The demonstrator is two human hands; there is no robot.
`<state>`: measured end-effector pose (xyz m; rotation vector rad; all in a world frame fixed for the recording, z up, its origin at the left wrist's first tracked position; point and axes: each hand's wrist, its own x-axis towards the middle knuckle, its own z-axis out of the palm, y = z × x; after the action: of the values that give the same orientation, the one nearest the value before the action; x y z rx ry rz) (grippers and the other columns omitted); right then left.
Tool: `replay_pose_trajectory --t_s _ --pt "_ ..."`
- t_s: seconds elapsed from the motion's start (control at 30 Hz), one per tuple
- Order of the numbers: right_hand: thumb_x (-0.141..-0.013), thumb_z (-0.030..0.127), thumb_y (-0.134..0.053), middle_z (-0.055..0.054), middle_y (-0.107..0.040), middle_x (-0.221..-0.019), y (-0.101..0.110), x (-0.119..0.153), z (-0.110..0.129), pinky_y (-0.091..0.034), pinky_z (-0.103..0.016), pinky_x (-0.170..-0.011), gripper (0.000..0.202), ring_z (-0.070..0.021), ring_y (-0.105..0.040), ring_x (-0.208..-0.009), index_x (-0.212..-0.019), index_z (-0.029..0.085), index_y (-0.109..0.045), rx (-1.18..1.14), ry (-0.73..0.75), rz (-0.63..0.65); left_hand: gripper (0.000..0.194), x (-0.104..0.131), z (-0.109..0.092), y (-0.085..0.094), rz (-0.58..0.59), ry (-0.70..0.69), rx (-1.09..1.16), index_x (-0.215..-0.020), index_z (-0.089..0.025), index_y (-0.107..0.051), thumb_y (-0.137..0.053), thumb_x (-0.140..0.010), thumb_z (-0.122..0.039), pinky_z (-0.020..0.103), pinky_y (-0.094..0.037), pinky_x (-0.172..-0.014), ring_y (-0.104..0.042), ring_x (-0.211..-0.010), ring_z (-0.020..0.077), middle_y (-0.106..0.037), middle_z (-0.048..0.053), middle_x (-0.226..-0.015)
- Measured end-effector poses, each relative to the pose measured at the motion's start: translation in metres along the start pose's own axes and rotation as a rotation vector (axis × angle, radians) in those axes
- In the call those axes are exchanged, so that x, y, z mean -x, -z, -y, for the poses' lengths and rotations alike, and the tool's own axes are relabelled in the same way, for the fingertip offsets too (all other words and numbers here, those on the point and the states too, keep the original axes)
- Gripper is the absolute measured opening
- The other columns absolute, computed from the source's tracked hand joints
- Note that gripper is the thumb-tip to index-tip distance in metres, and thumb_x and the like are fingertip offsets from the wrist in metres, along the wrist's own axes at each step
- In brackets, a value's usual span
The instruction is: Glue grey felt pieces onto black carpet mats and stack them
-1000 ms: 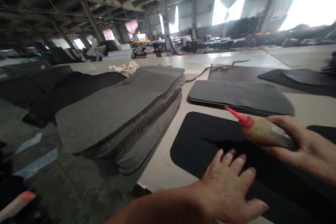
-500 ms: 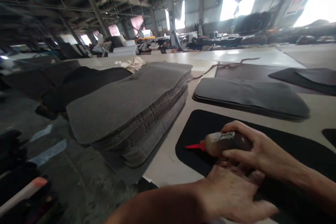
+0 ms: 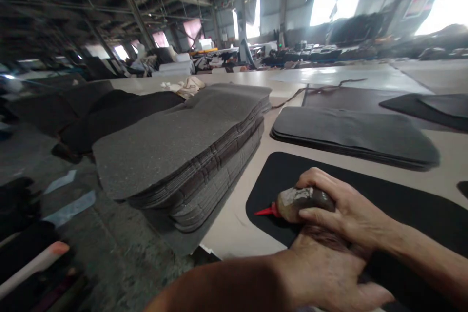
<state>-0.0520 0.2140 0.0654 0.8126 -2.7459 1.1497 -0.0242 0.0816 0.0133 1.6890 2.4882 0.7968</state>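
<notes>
A bottle with a red nozzle lies on its side in my right hand, whose fingers wrap round its back end. The nozzle tip points left, at the rounded left corner of a black sheet on the table. Just below the bottle is my left hand, back up, with the thumb spread out to the right over the sheet. Its other fingers are hidden under my right hand.
A tall stack of grey sheets stands left of the black sheet. Behind it lies a lower stack of dark sheets. Further back are a cream cloth and a brown strip. The table edge is at lower left.
The bottle and my right hand have moved slightly left and down, bringing the nozzle tip nearer the black sheet's left edge. The view has shifted a little.
</notes>
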Motion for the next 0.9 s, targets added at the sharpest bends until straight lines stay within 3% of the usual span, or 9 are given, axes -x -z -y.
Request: replay_pose_trajectory --t_s 0.13,0.27,0.37,0.47,0.57,0.9 --pt "-0.093 0.033 -0.065 -0.002 -0.054 -0.105 0.002 -0.002 0.002 -0.046 -0.034 -0.079 0.019 -0.019 -0.054 -0.091 -0.106 0.024 -0.054 0.032 0.074 0.029 0.065 0.001 0.0 -0.002 0.014 0.016 -0.007 -0.151 -0.018 -0.035 -0.044 -0.098 -0.054 0.051 -0.036 -0.116 -0.041 -0.14 0.0349 -0.048 0.012 -0.15" --pt "-0.094 0.028 -0.064 -0.003 -0.053 -0.105 0.007 -0.007 0.008 -0.045 -0.032 -0.078 0.017 -0.0184 -0.054 -0.09 -0.105 0.023 -0.053 0.086 0.153 0.066 0.072 0.003 0.0 -0.001 0.058 0.035 0.079 -0.156 -0.016 -0.027 -0.047 -0.098 -0.053 0.052 -0.031 -0.119 -0.032 -0.147 0.0356 -0.04 0.015 -0.156" --pt "-0.095 0.026 -0.063 -0.003 -0.054 -0.103 0.011 -0.015 0.012 -0.044 -0.033 -0.078 0.014 -0.019 -0.054 -0.09 -0.104 0.023 -0.054 0.163 0.205 0.065 0.068 0.004 -0.001 0.0 0.131 0.108 0.171 -0.152 -0.017 -0.036 -0.041 -0.099 -0.059 0.06 -0.025 -0.12 -0.026 -0.149 0.0392 -0.033 0.019 -0.16" --pt "-0.096 0.027 -0.062 -0.003 -0.055 -0.101 0.018 -0.026 0.008 -0.042 -0.033 -0.077 0.01 -0.0197 -0.053 -0.088 -0.102 0.023 -0.055 0.268 0.207 0.025 0.071 0.005 -0.002 0.001 0.132 0.123 0.188 -0.15 -0.013 -0.04 -0.035 -0.1 -0.063 0.064 -0.013 -0.122 -0.015 -0.152 0.0414 -0.027 0.022 -0.161" --pt "-0.095 0.028 -0.061 -0.004 -0.056 -0.101 0.024 -0.038 -0.004 -0.042 -0.034 -0.077 0.011 -0.0207 -0.054 -0.087 -0.101 0.022 -0.055 0.365 0.195 -0.038 0.074 0.005 -0.002 -0.001 0.105 0.099 0.178 -0.149 -0.008 -0.039 -0.032 -0.101 -0.064 0.06 -0.007 -0.125 -0.009 -0.153 0.0393 -0.028 0.023 -0.161" --pt "-0.088 0.035 -0.065 -0.003 -0.057 -0.099 0.045 -0.078 -0.056 -0.041 -0.033 -0.074 0.02 -0.0229 -0.057 -0.089 -0.099 0.023 -0.055 0.599 0.044 -0.189 0.073 0.006 0.0 -0.005 0.092 0.094 0.171 -0.149 -0.01 -0.039 -0.032 -0.1 -0.064 0.058 -0.005 -0.126 -0.008 -0.154 0.036 -0.026 0.02 -0.163"
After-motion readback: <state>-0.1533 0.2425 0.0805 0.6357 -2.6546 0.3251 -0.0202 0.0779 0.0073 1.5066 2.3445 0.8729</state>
